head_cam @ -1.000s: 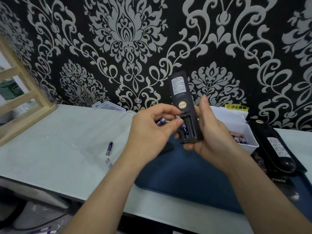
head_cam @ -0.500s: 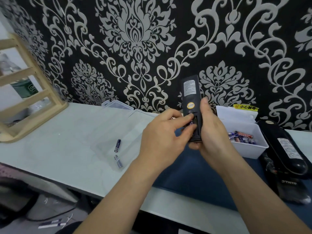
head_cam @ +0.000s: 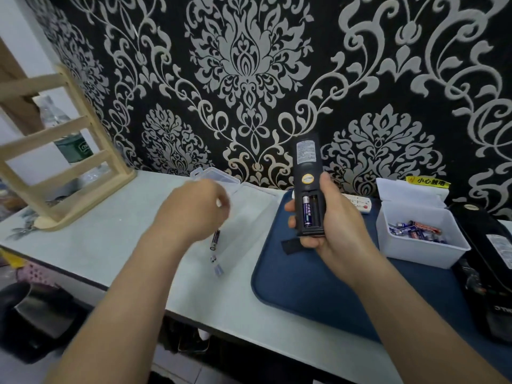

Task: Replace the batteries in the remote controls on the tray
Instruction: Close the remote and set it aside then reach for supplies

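Note:
My right hand [head_cam: 339, 228] grips a black remote [head_cam: 307, 167] upright over the blue tray [head_cam: 304, 284], its back facing me. The battery compartment is uncovered: one purple battery [head_cam: 307, 212] sits in the left slot, and the right slot is bare. My left hand [head_cam: 194, 209] hovers, blurred, above a clear plastic box [head_cam: 249, 214] to the left of the tray. Its fingers point away from me and are hidden. Two loose batteries [head_cam: 215, 239] lie in that box. A small black cover [head_cam: 289, 246] lies on the tray under the remote.
A white bin [head_cam: 421, 252] holding several batteries stands on the tray's right part. A large black remote [head_cam: 493, 239] lies at the far right, and a white remote [head_cam: 360, 205] near the wall. A wooden rack [head_cam: 55, 167] stands at the left.
My left hand has left the remote's compartment and swung left over the clear box. A battery now shows seated in the left slot. The right hand still holds the remote.

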`<move>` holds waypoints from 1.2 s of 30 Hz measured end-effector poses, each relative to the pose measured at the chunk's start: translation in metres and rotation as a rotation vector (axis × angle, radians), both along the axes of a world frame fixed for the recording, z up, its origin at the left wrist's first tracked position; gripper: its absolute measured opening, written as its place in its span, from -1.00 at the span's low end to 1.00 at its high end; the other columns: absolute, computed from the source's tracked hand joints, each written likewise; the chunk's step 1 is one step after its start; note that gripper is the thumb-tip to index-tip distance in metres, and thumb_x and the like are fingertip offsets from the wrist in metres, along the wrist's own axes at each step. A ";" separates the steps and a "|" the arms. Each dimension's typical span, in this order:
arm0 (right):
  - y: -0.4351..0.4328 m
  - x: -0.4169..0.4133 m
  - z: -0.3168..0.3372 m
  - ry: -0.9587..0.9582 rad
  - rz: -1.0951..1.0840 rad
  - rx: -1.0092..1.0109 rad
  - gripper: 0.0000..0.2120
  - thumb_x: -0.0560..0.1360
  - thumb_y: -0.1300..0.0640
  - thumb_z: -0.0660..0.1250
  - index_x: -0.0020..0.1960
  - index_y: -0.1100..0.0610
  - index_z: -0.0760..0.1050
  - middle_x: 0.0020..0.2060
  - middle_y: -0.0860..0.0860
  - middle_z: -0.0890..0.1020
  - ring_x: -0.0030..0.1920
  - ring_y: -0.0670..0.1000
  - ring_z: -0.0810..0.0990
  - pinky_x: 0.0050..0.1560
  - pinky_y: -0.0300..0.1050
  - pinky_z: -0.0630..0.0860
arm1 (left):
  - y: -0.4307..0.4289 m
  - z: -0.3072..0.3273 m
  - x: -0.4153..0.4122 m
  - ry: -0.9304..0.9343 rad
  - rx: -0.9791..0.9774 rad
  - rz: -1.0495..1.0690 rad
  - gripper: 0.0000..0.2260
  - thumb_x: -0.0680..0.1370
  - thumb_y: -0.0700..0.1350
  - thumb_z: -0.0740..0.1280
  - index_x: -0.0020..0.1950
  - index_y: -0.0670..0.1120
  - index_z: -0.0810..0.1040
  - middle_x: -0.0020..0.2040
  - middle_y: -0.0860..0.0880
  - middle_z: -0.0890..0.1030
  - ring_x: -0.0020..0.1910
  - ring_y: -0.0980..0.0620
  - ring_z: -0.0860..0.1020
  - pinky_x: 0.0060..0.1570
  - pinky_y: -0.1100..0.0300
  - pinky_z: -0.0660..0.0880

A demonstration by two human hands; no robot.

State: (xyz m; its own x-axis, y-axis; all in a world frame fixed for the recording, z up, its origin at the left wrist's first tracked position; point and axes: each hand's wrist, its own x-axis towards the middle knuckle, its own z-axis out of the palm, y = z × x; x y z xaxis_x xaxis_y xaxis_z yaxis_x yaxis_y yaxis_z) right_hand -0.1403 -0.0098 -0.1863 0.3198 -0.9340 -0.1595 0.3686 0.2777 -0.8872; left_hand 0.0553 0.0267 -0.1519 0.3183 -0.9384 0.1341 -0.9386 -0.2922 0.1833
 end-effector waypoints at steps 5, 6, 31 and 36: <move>0.002 0.001 0.001 0.013 0.029 -0.003 -0.53 0.63 -0.16 0.12 0.27 0.21 0.44 -0.27 0.13 0.65 -0.41 0.03 0.53 -0.60 -0.28 0.18 | -0.006 -0.030 0.002 -0.330 0.400 0.027 -0.83 0.51 -0.12 0.26 0.08 -0.08 0.51 -0.01 -0.09 0.55 -0.14 -0.11 0.46 -0.19 0.14 0.42; 0.002 0.001 0.001 0.022 0.033 -0.005 -0.53 0.63 -0.16 0.12 0.27 0.20 0.45 -0.26 0.13 0.65 -0.41 0.03 0.53 -0.60 -0.27 0.18 | -0.008 -0.032 0.000 -0.367 0.400 0.008 -0.84 0.51 -0.14 0.26 0.07 -0.08 0.50 -0.04 -0.07 0.54 -0.14 -0.10 0.45 -0.19 0.15 0.40; 0.004 -0.005 -0.002 0.078 0.068 -0.184 -0.76 0.46 0.30 0.44 0.04 0.10 0.46 -0.27 -0.05 0.61 -0.33 -0.06 0.53 -0.57 -0.32 0.25 | 0.013 -0.010 -0.049 1.052 -0.151 -0.215 -0.87 0.56 -0.27 0.32 0.02 -0.19 0.65 -0.27 -0.08 0.64 -0.56 0.27 0.40 -0.52 0.49 0.25; 0.004 -0.006 -0.001 -0.007 0.076 -0.134 -0.79 0.48 0.24 0.42 0.08 0.15 0.47 -0.21 0.05 0.59 -0.34 -0.05 0.53 -0.61 -0.31 0.22 | 0.013 -0.010 -0.050 1.056 -0.197 -0.191 -0.85 0.56 -0.28 0.32 0.00 -0.13 0.68 -0.32 0.01 0.61 -0.48 0.29 0.43 -0.46 0.52 0.28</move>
